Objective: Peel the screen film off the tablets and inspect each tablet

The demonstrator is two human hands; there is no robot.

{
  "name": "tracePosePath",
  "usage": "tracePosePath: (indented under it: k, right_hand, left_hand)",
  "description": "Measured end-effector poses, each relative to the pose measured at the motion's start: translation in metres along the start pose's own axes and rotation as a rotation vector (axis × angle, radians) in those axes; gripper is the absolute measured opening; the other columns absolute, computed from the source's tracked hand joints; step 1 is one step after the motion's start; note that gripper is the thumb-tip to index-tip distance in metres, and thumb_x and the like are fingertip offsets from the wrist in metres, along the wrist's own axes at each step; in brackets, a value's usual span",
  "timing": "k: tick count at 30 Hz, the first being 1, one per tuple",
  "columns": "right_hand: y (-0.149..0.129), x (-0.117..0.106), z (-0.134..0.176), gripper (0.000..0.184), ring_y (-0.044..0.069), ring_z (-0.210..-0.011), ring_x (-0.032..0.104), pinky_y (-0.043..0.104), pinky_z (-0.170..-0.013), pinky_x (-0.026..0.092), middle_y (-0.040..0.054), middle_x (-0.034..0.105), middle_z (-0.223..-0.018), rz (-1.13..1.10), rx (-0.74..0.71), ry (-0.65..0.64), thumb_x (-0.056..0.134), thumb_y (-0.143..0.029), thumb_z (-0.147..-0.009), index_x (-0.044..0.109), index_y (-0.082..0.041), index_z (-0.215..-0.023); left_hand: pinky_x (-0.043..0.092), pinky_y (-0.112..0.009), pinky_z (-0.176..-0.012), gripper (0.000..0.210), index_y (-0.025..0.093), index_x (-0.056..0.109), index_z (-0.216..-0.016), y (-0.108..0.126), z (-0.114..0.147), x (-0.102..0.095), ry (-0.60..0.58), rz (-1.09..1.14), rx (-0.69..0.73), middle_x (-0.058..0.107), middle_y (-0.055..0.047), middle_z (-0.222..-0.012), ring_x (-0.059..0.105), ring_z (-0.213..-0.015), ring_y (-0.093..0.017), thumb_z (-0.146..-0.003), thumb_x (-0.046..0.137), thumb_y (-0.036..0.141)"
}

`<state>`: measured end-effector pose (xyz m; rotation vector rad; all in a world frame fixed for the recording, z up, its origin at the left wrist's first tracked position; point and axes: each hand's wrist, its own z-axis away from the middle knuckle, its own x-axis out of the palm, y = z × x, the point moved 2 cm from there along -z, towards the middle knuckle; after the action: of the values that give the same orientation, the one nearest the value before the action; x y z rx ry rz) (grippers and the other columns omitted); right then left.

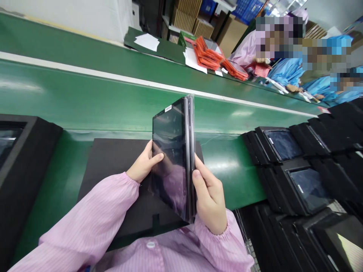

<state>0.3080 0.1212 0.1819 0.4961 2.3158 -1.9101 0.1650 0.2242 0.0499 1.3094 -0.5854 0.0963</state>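
Observation:
Two tablets [170,151] stand upright on edge, pressed together, with clear film around them. The nearer one shows its dark screen and a small white label near the top. My left hand [146,162] grips their left edge, its thumb lying on the screen. With thumb and fingers, my right hand [208,196] holds the right side, where the two grey edges meet. Beneath them lies a flat black foam board [113,158] on the green bench. The fingers behind the tablets are hidden.
Stacked black foam trays [309,166], some holding tablets, stand at the right. Another black tray [42,139] is at the left. Across the green bench [85,109] lie orange-red sleeves [205,54] and white papers [146,41]. Several people work at the far right.

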Motion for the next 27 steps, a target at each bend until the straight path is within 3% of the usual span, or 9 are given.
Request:
tracePosePath:
  k: [8,15,18,27]
  right_hand:
    - [0.002,0.011,-0.02,0.037,0.02,-0.135,0.053,0.034,-0.115,0.045,0.0009,0.06,-0.142,-0.035,0.006,0.006,0.047,-0.028,-0.104,0.059,-0.028,-0.139]
    - [0.0,0.016,-0.018,0.041,0.023,-0.136,0.052,0.038,-0.113,0.049,0.0018,0.061,-0.141,-0.011,0.025,-0.017,0.047,-0.033,-0.103,0.055,-0.024,-0.142]
    - [0.0,0.017,-0.016,0.041,0.023,-0.136,0.052,0.039,-0.113,0.049,0.0018,0.059,-0.142,0.003,0.009,-0.021,0.046,-0.032,-0.103,0.055,-0.024,-0.143]
    - [0.003,0.014,-0.004,0.048,0.023,-0.139,0.049,0.043,-0.117,0.044,0.0029,0.055,-0.148,-0.04,-0.001,-0.071,0.05,-0.028,-0.101,0.046,-0.025,-0.149]
  left_hand:
    - [0.023,-0.046,-0.125,0.092,0.017,0.042,-0.141,0.004,-0.003,-0.002,0.023,0.077,-0.079,0.037,-0.017,-0.159,0.031,-0.149,-0.033,-0.069,0.083,0.056]
    - [0.028,-0.043,-0.124,0.095,0.017,0.044,-0.14,0.01,-0.002,0.0,-0.006,0.117,-0.128,0.041,-0.017,-0.156,0.035,-0.147,-0.032,-0.065,0.085,0.058]
    - [0.027,-0.045,-0.124,0.088,0.018,0.046,-0.14,0.01,-0.001,0.0,-0.009,0.106,-0.129,0.044,-0.016,-0.155,0.036,-0.147,-0.032,-0.07,0.082,0.055]
    - [0.022,-0.044,-0.127,0.097,0.015,0.04,-0.144,0.011,0.003,0.006,0.04,0.111,-0.089,0.034,-0.016,-0.161,0.028,-0.151,-0.032,-0.066,0.083,0.053]
